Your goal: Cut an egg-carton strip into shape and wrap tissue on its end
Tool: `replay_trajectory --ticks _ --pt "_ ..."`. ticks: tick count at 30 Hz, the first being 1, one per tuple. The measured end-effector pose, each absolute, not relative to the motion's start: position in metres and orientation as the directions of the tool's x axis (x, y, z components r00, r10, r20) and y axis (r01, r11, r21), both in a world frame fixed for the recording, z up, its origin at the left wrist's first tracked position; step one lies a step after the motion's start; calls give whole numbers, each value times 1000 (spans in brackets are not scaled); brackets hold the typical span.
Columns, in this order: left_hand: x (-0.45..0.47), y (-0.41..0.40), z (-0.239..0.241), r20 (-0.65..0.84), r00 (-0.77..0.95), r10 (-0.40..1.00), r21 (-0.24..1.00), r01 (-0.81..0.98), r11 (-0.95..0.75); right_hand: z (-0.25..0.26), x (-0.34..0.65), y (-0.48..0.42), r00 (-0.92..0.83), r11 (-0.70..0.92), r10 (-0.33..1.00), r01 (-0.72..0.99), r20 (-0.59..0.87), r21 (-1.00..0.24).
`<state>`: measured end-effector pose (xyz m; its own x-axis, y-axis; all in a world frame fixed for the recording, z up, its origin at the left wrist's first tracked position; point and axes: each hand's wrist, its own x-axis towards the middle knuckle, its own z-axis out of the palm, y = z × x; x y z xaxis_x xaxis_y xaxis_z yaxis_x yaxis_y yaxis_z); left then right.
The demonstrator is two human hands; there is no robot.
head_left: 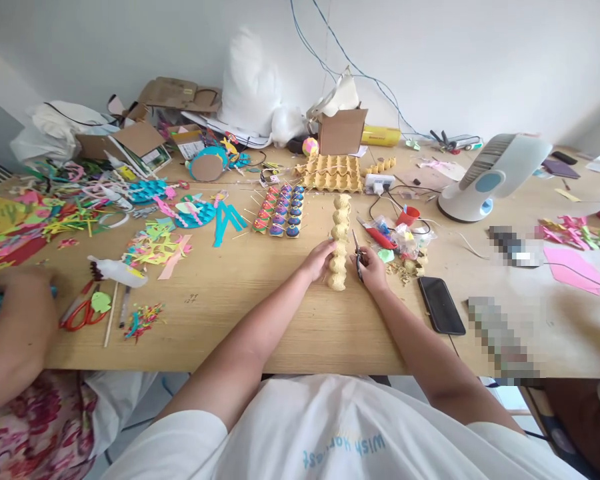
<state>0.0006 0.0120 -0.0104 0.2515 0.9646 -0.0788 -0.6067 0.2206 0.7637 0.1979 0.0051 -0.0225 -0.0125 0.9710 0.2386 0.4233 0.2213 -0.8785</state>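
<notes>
Wooden tabletop point(260, 313), mid-edge: bumpy pulp egg-carton strip point(339, 243). Left hand point(317, 260) fingers press its left side; right hand point(373, 270), just right, fingers curled around slim scissors point(357, 255).

White desk fan point(490, 175) right, black phone point(441, 305) near worktop point(260, 320) edge, egg trays point(331, 173) at back, painted egg cups point(280, 210), red scissors point(84, 312) left, cardboard box point(341, 131)
</notes>
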Motion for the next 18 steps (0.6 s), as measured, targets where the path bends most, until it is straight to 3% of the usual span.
replay_trajectory --ticks 18 --pt "1 7 -5 -87 188 978 792 -583 182 -17 193 1 -66 236 971 459 232 -857"
